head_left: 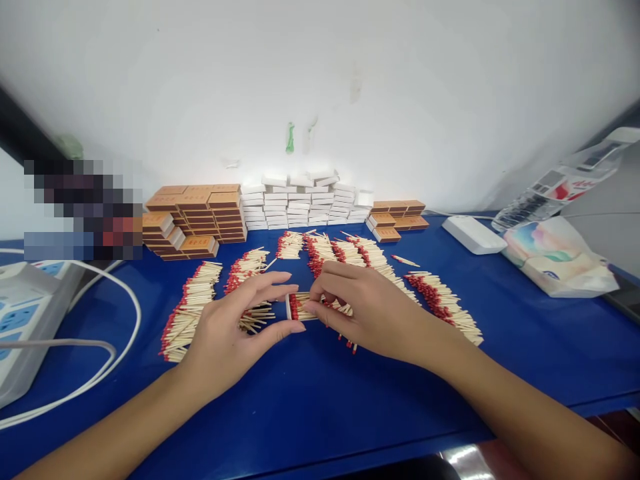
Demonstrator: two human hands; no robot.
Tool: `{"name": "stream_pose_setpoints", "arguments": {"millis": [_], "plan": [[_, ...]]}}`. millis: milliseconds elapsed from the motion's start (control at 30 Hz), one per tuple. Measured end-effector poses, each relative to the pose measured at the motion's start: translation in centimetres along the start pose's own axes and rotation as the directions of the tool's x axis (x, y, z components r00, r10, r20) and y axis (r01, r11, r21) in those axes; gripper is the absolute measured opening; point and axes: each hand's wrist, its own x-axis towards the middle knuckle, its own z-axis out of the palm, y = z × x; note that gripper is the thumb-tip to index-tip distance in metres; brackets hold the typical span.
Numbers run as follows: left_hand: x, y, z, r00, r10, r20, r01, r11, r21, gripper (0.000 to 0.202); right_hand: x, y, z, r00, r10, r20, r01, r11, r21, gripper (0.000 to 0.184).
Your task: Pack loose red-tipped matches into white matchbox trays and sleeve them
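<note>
The left hand [235, 327] has its grip curved around the near end of a white matchbox tray [289, 307], thumb below and fingers above, steadying it on the blue surface [320, 407]. The right hand [370, 313] has its grip pressed together on a bundle of matches [300, 306], red heads toward the tray's left end, fingertips over the sticks.

The work looks like laying matches into the tray. It would go best with the tray held flat, all heads kept one way, and the bundle pressed down evenly so that no stick rides over the rim.

Loose red-tipped matches lie in rows around the tray: a long heap [187, 313] to its left, another [445, 303] to its right, and more just behind, close enough to get caught. Well behind the tray, against the wall, stand brown matchbox sleeves [200, 213] and stacked white trays [300, 200]. Far left of the tray sits a power strip [25, 320] with a white cable [127, 333]; far right lies a plastic packet [555, 257].
</note>
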Motion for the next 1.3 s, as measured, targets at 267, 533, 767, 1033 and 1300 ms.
{"name": "stream_pose_setpoints", "arguments": {"millis": [267,533,767,1033,1300], "plan": [[0.0,-0.1,0.1,1.0,-0.019,0.014,0.019,1.0,0.008,0.059,0.0,-0.1,0.0,1.0,-0.007,0.006,0.007,1.0,-0.019,0.015],[-0.1,-0.2,0.1,1.0,-0.002,0.008,0.002,1.0,-0.006,0.06,0.2,0.1,0.2,0.998,0.001,-0.062,-0.003,1.0,-0.026,0.014],[-0.1,-0.1,0.2,1.0,0.013,0.003,-0.012,1.0,-0.026,0.06,0.0,0.1,0.1,0.997,-0.009,-0.082,0.006,1.0,-0.026,0.009],[0.0,-0.1,0.2,1.0,0.019,0.008,-0.019,1.0,-0.001,0.06,0.3,0.0,-0.2,0.996,-0.028,-0.087,0.026,0.999,-0.026,0.014],[0.0,-0.3,-0.1,1.0,0.017,0.007,-0.017,1.0,0.014,0.056,-2.9,10.7,-8.9,0.907,0.407,-0.107,-0.421,0.886,-0.193,0.031]]}}
